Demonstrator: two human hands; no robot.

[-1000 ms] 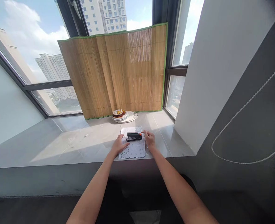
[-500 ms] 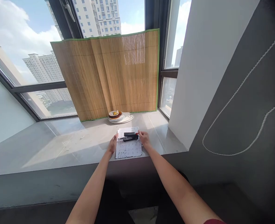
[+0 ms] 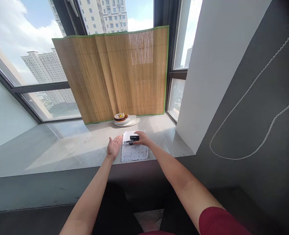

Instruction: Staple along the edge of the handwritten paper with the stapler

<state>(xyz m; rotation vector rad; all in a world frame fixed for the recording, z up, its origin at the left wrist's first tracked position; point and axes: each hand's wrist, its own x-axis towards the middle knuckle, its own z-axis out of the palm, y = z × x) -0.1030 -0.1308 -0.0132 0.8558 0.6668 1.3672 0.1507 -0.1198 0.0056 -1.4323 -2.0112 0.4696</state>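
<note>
A black stapler [image 3: 134, 138] with a silver metal rail is over the written sheets of paper [image 3: 134, 153], which lie near the front edge of the sill. My right hand [image 3: 142, 138] grips the stapler from the right, its fingers wrapped round that end and hiding part of it. To the left of the paper, my left hand [image 3: 114, 147] is open, palm turned up and fingers stretched toward the sheets. It holds nothing.
Behind the paper, a stack of plates [image 3: 121, 120] stands on the tiled window sill [image 3: 90, 150]. A bamboo mat [image 3: 115, 78] leans against the window at the back. At the right, a beaded cord [image 3: 242, 101] hangs before the grey wall.
My left hand has let go of the paper's left edge and turned palm up beside it. My right hand has shifted from the sheets' right edge and the stapler's end to a fuller grip on the stapler.
</note>
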